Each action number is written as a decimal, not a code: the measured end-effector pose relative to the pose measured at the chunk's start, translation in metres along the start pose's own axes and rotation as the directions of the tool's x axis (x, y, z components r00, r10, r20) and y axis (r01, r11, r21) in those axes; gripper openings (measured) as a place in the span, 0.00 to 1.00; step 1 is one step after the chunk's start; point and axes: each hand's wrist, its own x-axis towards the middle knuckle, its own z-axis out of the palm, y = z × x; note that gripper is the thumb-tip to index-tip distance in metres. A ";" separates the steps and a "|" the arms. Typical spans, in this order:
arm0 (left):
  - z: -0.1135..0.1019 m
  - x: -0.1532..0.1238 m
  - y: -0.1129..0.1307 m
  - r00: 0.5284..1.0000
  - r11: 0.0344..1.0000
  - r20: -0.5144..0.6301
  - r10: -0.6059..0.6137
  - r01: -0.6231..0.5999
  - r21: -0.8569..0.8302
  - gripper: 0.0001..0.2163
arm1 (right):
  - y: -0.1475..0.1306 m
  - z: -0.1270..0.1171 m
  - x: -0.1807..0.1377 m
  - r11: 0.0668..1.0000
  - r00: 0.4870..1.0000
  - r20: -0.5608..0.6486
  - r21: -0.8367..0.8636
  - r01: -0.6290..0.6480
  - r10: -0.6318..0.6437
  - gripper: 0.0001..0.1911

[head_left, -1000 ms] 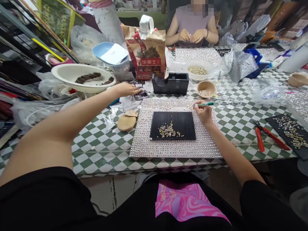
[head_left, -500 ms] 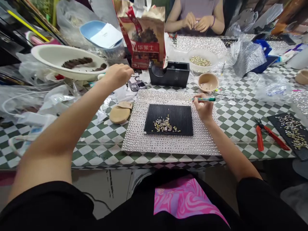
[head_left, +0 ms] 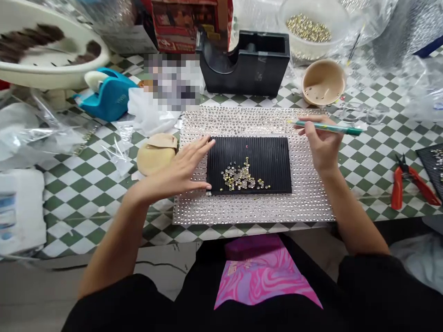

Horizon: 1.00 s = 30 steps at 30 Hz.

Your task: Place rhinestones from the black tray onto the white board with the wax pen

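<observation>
A black ribbed tray (head_left: 263,154) with a small heap of gold rhinestones (head_left: 242,177) lies on a sheet studded with clear rhinestones (head_left: 249,205). My left hand (head_left: 180,170) rests open at the tray's left edge, fingers stretched toward its upper left corner and thumb at its lower left corner. My right hand (head_left: 320,143) is closed on a teal pen-like tool (head_left: 328,127), held level just right of the tray, above the studded sheet.
A black tape dispenser (head_left: 247,60) stands behind the sheet, with a tan bowl (head_left: 323,83) and a bowl of gold stones (head_left: 308,27) to its right. Red snips (head_left: 403,182) lie at the right. A tan round pad (head_left: 155,157) and a teal dispenser (head_left: 107,94) sit left.
My left hand came back from the far left clutter to the black tray's left edge. The view dropped and closed in on the table. My right hand kept the tool.
</observation>
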 end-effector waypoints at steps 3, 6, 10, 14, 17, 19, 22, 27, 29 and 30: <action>0.003 -0.002 0.002 1.000 1.000 0.028 0.001 0.000 -0.026 0.51 | -0.008 -0.003 -0.003 1.000 1.000 0.009 0.027 -0.015 0.015 0.15; 0.004 -0.003 0.007 1.000 0.999 0.022 -0.004 0.006 -0.051 0.50 | -0.015 -0.004 -0.005 0.998 0.998 0.043 0.042 -0.042 0.041 0.13; -0.014 -0.001 0.005 0.997 0.996 -0.037 -0.062 0.060 -0.067 0.39 | -0.020 -0.005 -0.006 0.996 0.997 0.021 0.045 -0.076 0.075 0.11; -0.061 0.017 -0.025 0.945 0.970 -0.218 -0.243 0.236 -0.059 0.30 | -0.021 -0.005 -0.008 0.993 0.997 0.004 0.084 -0.082 0.082 0.08; -0.091 0.042 -0.062 0.850 0.915 -0.343 -0.400 0.394 -0.091 0.29 | -0.021 -0.006 -0.010 0.991 0.994 0.027 0.082 -0.105 0.103 0.07; -0.100 0.058 -0.085 0.776 0.860 -0.379 -0.504 0.490 -0.140 0.26 | -0.022 -0.007 -0.012 0.988 0.992 0.038 0.088 -0.125 0.122 0.07; -0.095 0.076 -0.111 0.674 0.767 -0.370 -0.640 0.587 -0.258 0.24 | -0.023 -0.008 -0.013 0.985 0.990 0.049 0.104 -0.137 0.132 0.08; -0.078 0.076 -0.122 0.640 0.710 -0.315 -0.700 0.579 -0.402 0.22 | -0.026 -0.009 -0.015 0.980 0.984 0.073 0.107 -0.167 0.160 0.09; -0.075 0.070 -0.119 0.654 0.720 -0.315 -0.688 0.562 -0.407 0.23 | -0.026 -0.009 -0.016 0.976 0.981 0.079 0.110 -0.186 0.178 0.09; -0.075 0.067 -0.117 0.665 0.731 -0.315 -0.677 0.556 -0.395 0.24 | -0.026 -0.009 -0.017 0.974 0.979 0.080 0.115 -0.194 0.186 0.10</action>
